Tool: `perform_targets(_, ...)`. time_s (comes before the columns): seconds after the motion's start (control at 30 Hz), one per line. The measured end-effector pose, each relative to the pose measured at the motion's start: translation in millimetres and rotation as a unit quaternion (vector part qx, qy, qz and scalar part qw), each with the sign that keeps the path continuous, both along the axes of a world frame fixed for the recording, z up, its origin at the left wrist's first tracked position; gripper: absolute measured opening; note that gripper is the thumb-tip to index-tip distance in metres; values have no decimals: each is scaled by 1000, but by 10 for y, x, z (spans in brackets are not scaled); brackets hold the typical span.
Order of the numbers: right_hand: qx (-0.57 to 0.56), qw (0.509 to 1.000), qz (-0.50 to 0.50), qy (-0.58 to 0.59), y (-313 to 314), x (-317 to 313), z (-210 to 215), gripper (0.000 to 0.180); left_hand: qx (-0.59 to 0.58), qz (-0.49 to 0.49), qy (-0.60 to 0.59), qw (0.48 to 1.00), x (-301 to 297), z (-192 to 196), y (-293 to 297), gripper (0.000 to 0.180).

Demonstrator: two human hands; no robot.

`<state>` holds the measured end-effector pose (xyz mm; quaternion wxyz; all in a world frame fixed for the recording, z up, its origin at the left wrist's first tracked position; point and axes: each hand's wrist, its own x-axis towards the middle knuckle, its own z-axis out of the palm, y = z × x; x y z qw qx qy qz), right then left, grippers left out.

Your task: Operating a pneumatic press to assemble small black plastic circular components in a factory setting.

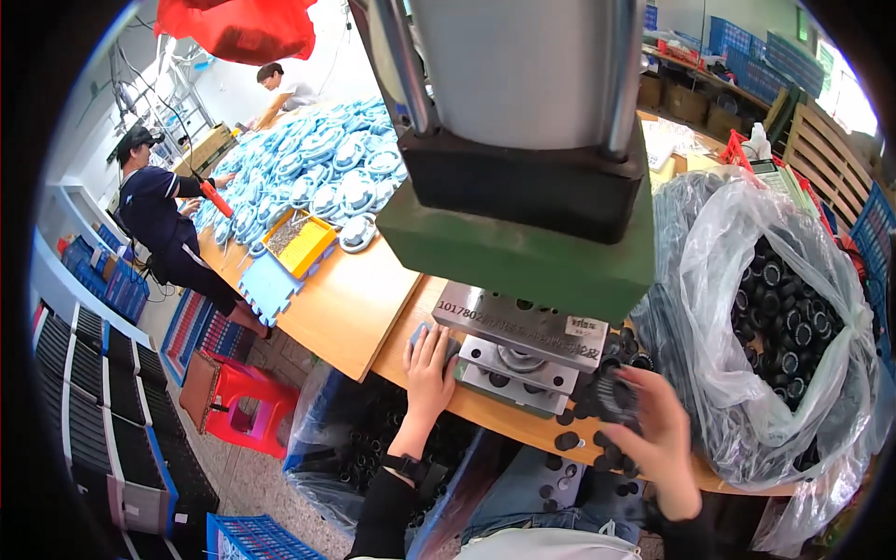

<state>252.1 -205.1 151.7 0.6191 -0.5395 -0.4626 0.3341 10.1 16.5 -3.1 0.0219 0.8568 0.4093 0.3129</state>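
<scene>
Seemingly between strokes of a green press (518,261), the right hand (661,439) curves parted fingers around a blurred black wheel (614,398), grip unclear, right of the die (518,373), the left hand's (427,371) fingers nearly together; next, both must clear.

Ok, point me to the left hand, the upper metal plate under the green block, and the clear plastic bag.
Left hand (429,381): head view, back of the hand.
Upper metal plate (518,329): head view, front face.
Clear plastic bag (717,331): head view, left side.
</scene>
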Motion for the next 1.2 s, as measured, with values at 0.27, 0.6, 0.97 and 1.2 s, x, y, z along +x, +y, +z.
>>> perform_targets(0.27, -24, 979, -124, -162, 956, -583, -231, 29, -4, 9, -49, 999, -8, -48, -4, 47)
perform_targets(0.6, 50, 958, -194, -204, 362, -668, -50, 60, -32, 27, -7, 999, -127, 17, -5, 42)
perform_targets(0.97, -73, 822, -474, -307, -1041, 1431, -445, 15, 12, -84, -208, 974, 173, 685, -515, 52)
perform_targets(1.2, -230, 801, -328, -445, -654, 3027, -1137, 38, -111, -40, -331, 936, 971, 1003, -617, 43)
